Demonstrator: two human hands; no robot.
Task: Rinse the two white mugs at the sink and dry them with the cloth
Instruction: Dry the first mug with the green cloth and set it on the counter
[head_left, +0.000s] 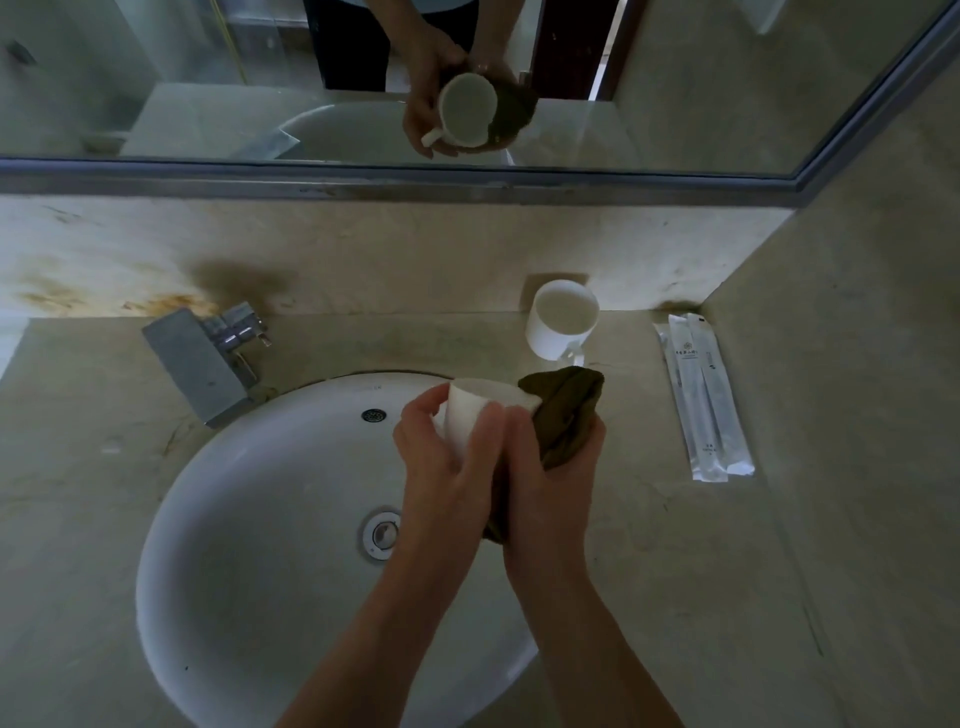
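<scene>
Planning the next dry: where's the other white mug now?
Head view: the other mug stands on the counter beyond the sink's right rim, between cloth and back wall.

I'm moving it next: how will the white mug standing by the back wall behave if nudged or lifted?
The standing mug looks like glazed ceramic: probably rigid, weighty for its size, and breakable on the stone counter. Upright on a flat base, it would likely slide rather than roll. Its smooth wall may be slippery if wet; the handle seems safer.
</scene>
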